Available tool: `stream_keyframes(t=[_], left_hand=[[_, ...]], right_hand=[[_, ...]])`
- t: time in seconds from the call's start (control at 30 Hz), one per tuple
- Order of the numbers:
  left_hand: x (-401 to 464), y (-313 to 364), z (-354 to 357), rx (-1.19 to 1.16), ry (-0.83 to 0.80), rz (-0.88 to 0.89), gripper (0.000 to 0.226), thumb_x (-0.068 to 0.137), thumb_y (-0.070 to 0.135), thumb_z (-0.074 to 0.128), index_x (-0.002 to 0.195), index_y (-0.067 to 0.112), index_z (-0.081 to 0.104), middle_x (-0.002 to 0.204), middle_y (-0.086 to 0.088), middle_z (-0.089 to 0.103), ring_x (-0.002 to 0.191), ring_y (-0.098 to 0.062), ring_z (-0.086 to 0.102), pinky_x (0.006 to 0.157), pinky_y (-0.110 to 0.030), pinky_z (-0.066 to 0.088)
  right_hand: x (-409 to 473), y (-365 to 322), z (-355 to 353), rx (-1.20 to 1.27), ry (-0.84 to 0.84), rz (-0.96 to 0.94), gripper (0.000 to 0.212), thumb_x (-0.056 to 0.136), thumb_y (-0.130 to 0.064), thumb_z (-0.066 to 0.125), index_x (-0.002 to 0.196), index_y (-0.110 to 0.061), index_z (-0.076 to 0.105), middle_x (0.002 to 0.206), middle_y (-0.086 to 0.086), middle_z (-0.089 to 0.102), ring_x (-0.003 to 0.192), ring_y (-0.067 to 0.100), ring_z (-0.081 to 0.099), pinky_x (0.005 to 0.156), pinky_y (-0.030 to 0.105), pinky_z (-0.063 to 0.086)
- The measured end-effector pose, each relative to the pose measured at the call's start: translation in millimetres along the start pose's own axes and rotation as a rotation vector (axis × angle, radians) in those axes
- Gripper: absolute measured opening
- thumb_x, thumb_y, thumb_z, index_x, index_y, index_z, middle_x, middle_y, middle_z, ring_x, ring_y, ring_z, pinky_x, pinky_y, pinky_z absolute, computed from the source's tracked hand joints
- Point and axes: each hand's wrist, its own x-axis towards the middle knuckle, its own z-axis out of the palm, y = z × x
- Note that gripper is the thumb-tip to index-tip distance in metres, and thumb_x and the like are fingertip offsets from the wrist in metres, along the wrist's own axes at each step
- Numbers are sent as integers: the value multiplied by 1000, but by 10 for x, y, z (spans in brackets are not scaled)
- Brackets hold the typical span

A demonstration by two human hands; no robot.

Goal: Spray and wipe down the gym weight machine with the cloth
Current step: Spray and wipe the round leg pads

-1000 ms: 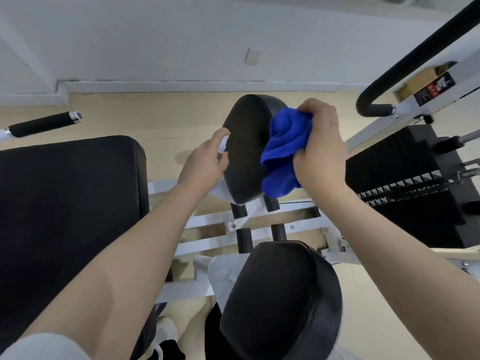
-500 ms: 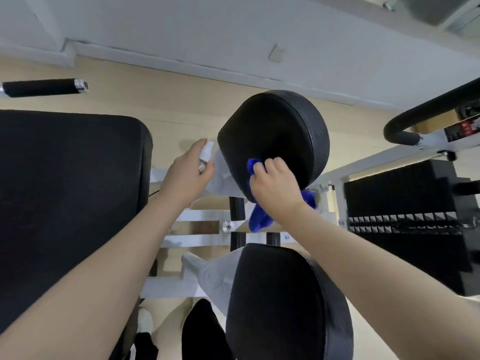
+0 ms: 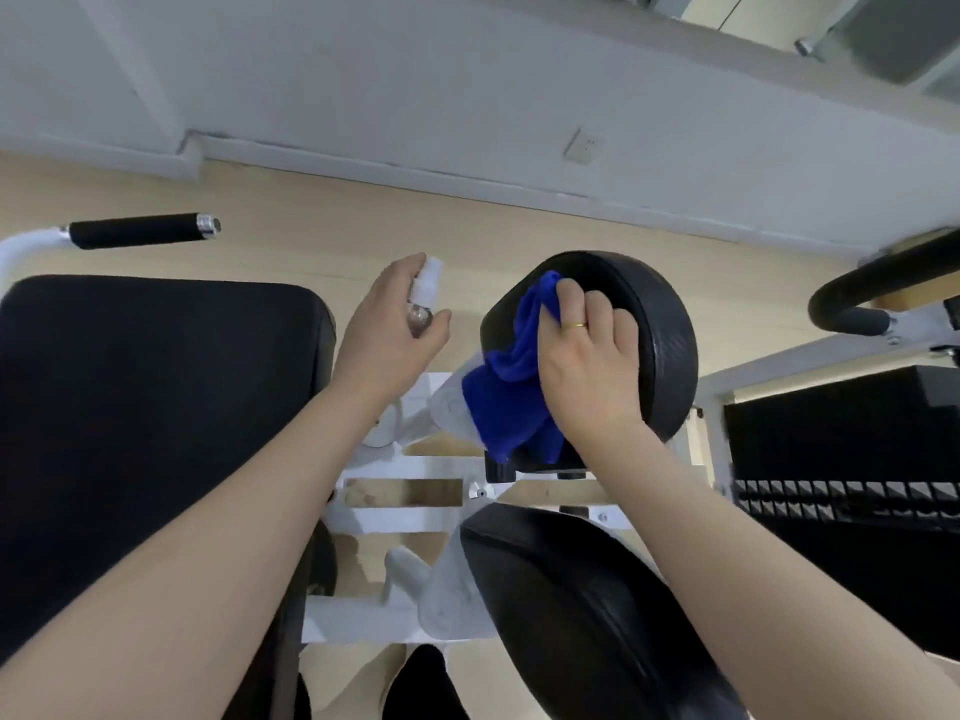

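Both forearms are bare to the elbow, no sleeves in sight. The right hand wears a thin gold ring on one finger; the left hand wears nothing.

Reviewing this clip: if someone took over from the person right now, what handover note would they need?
Right hand: presses the blue cloth against the upper round pad, mid-wipe.
Left hand: holds the small spray bottle beside that pad, off the machine.
Done: upper round pad is being wiped; whether it was sprayed cannot be told.
Left: finish this pad, then the lower pad, the large seat pad, handles and white frame.
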Motion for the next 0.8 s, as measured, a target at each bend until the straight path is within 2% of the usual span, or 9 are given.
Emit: stream_keyframes(t=[0.07, 0.13, 0.27, 0.33, 0.4, 0.5, 0.63, 0.7, 0.8], left_hand=[[31, 59, 8, -31, -44, 23, 51, 87, 20, 60, 134, 17, 40, 112, -2, 54, 86, -11, 47, 72, -22, 35], [70, 143, 13, -37, -98, 69, 48, 86, 19, 60, 130, 17, 42, 97, 3, 51, 77, -10, 45, 63, -18, 33], [48, 371, -28, -47, -215, 130, 39, 84, 20, 61, 121, 17, 46, 87, -3, 55, 72, -21, 51, 68, -33, 43], [-8, 453, -73, -67, -269, 163, 37, 84, 20, 61, 118, 17, 47, 92, -4, 60, 74, -25, 55, 74, -39, 48], [-68, 543, -130, -118, -304, 178, 34, 85, 19, 62, 116, 17, 48, 96, 5, 60, 74, -21, 56, 77, -41, 50], [-163, 706, -190, -186, -357, 191, 36, 83, 23, 66, 113, 22, 48, 108, 14, 59, 72, -15, 57, 75, -36, 52], [-385, 970, -191, -267, -486, 212, 49, 74, 29, 76, 112, 28, 46, 110, 20, 59, 71, 7, 54, 66, -10, 43], [-517, 1105, -134, -292, -563, 231, 51, 71, 28, 78, 112, 29, 47, 115, 19, 59, 88, 7, 58, 74, -10, 44], [-635, 1220, -20, -264, -577, 289, 43, 76, 24, 75, 109, 28, 48, 106, 15, 64, 92, 1, 59, 81, -15, 45]], right_hand=[[48, 179, -173, 5, 178, 121, 23, 75, -6, 51, 90, -14, 66, 115, 7, 37, 90, 25, 36, 72, 34, 27], [47, 361, -385, 49, 216, 259, 25, 73, -3, 54, 91, -15, 67, 114, 8, 44, 90, 27, 38, 71, 35, 31], [-35, 642, -826, 788, -137, 603, 42, 77, 8, 43, 109, -13, 61, 113, 5, 54, 92, 24, 50, 74, 34, 44], [-101, 756, -988, 1113, -144, 851, 32, 84, 3, 43, 105, -18, 55, 97, -3, 58, 91, 20, 55, 76, 31, 50], [-144, 846, -1127, 1267, -103, 1031, 18, 90, -8, 50, 103, -19, 50, 90, -4, 57, 90, 18, 58, 77, 35, 54], [-133, 1036, -1324, 1462, -218, 1194, 22, 90, -12, 56, 110, -16, 49, 94, 0, 57, 90, 16, 58, 69, 28, 53], [-134, 1301, -1574, 1279, -714, 952, 31, 81, -26, 70, 105, -10, 57, 96, 8, 65, 90, 24, 65, 77, 37, 56], [-184, 1307, -1678, 992, -962, 729, 41, 76, -43, 69, 98, -8, 61, 91, 9, 67, 86, 23, 65, 81, 36, 55], [-279, 1323, -1807, 832, -1049, 552, 59, 65, -61, 65, 88, -7, 64, 83, 9, 66, 79, 20, 60, 79, 31, 46]])
